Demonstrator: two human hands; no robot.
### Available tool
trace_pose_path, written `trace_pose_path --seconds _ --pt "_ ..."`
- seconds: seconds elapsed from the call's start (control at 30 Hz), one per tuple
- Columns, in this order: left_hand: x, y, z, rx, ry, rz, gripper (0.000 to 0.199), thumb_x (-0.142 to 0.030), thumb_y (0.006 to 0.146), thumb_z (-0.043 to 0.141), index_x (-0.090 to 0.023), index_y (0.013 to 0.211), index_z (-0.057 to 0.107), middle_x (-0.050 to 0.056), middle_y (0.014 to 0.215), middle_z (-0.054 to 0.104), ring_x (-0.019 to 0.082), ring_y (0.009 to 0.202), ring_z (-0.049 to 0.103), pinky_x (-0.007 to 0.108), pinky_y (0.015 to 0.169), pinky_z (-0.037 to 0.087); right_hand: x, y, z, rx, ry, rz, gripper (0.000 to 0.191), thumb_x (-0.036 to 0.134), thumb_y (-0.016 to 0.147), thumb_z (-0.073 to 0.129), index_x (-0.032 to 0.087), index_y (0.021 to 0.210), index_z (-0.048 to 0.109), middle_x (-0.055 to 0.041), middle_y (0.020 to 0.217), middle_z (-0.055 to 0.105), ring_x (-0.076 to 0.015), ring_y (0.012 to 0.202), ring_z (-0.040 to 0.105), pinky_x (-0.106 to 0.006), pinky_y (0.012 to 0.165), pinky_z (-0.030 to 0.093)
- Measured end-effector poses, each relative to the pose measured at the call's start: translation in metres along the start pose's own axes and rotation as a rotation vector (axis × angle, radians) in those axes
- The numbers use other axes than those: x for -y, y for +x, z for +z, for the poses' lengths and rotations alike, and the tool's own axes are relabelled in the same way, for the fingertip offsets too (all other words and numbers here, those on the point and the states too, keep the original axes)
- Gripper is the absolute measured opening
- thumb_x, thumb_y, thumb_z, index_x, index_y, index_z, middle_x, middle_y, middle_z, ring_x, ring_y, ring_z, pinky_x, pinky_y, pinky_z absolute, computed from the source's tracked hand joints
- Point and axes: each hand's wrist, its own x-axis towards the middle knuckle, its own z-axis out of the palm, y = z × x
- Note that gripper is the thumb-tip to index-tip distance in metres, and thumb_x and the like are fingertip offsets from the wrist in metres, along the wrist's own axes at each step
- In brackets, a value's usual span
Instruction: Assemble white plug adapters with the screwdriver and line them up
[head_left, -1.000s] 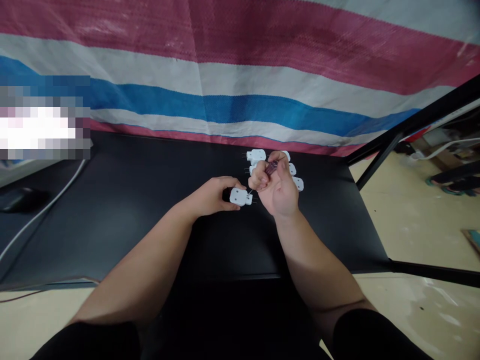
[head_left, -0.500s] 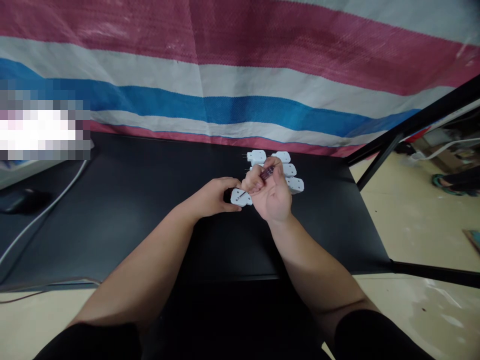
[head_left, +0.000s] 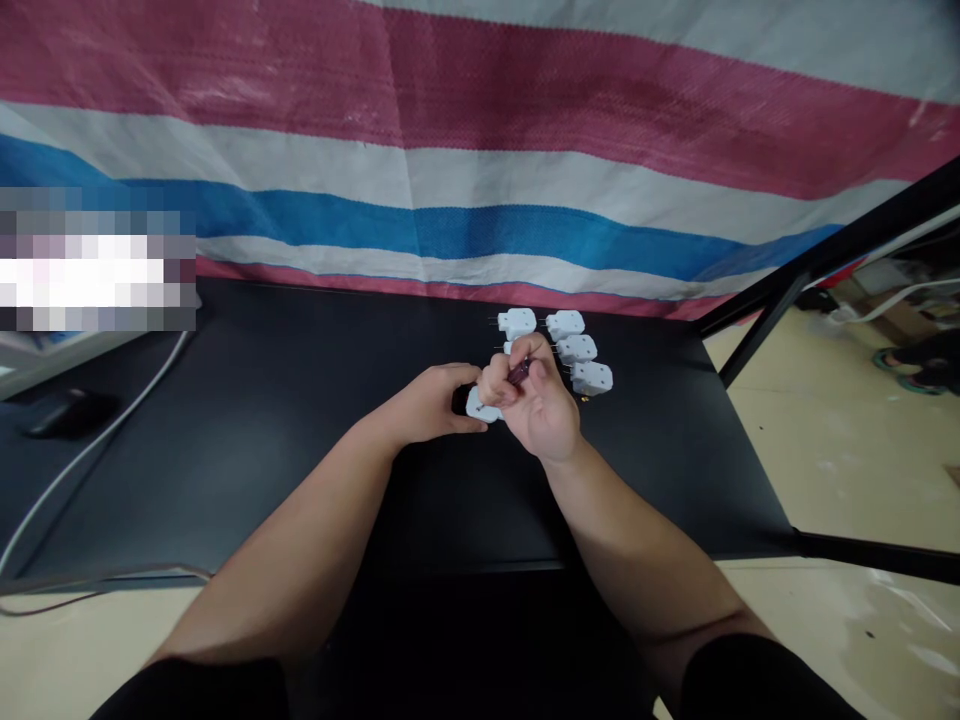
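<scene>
Holding a small white block low over a black table, the left hand is gripping its left end, with the fingers pressing along the far side and the thumb along the near side. The right hand is turning its palm upward just to the right of the block and is curling its fingers around a dark purplish tool handle. These fingers are covering the block's right end, so the block is lying between the two hands, directly in front of the person. The hands are working close together; whether their fingertips are touching, one cannot tell. The tool's lower end is showing too small to make out clearly.

Beyond and to the right of the hands, more white blocks are lying in two short columns, thin pins pointing left. The right column is showing three; the left column is partly hiding behind the right hand. A tiny brass-coloured piece is lying just on the near side of the nearest block. At the far left, a black mouse is sitting beside a pale cable. A red, white and blue striped sheet is hanging along the table's far edge.
</scene>
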Motion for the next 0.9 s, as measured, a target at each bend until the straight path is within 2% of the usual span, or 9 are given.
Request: trace_pose_path --seconds 0.27,0.47,0.57,0.77,0.9 --pt "-0.0021 -0.0003 0.0022 -0.005 -0.034 0.014 0.028 -0.027 0.084 0.089 -0.020 0.107 0.075 0.003 0.102 0.075 0.021 0.089 0.067 0.033 0.079 0.053 -0.0021 -0.0012 -0.0021 0.048 -0.021 -0.006 0.038 0.064 0.102 0.065 0.030 0.099 0.047 0.0077 0.067 0.039 -0.0155 0.059 0.031 -0.032 0.061 0.033" --pt "-0.0041 0.0001 0.0011 -0.027 0.024 0.031 0.036 -0.025 0.081 0.091 -0.022 0.115 0.078 0.004 0.102 0.075 0.023 0.094 0.068 0.036 0.085 0.054 0.0012 0.0025 -0.0008 -0.036 -0.020 -0.018 0.038 0.064 0.102 0.065 0.031 0.099 0.046 0.0069 0.068 0.042 -0.0160 0.060 0.033 -0.032 0.062 0.035" --pt "-0.0035 0.0003 0.0011 -0.008 -0.013 0.015 0.037 -0.027 0.083 0.090 -0.021 0.117 0.078 0.004 0.103 0.077 0.021 0.088 0.067 0.034 0.078 0.052 0.0007 0.0036 -0.0006 -0.070 -0.029 -0.016 0.042 0.067 0.100 0.066 0.031 0.098 0.044 0.0073 0.067 0.041 -0.0162 0.059 0.033 -0.032 0.061 0.035" --pt "-0.0046 -0.0007 0.0006 -0.004 -0.089 -0.030 0.030 -0.027 0.082 0.089 -0.020 0.108 0.078 0.001 0.091 0.073 0.017 0.076 0.063 0.029 0.068 0.050 -0.0029 0.0035 -0.0029 -0.034 -0.060 -0.017 0.042 0.067 0.101 0.067 0.031 0.100 0.045 0.0068 0.069 0.044 -0.0157 0.060 0.035 -0.032 0.061 0.036" --pt "-0.0066 -0.0020 -0.0014 0.090 -0.273 -0.087 0.030 -0.026 0.086 0.083 -0.018 0.115 0.077 0.001 0.086 0.073 0.015 0.069 0.067 0.027 0.063 0.054 -0.0032 0.0033 -0.0049 -0.026 -0.049 -0.030 0.040 0.065 0.103 0.065 0.031 0.101 0.046 0.0067 0.069 0.046 -0.0153 0.061 0.035 -0.031 0.062 0.036"
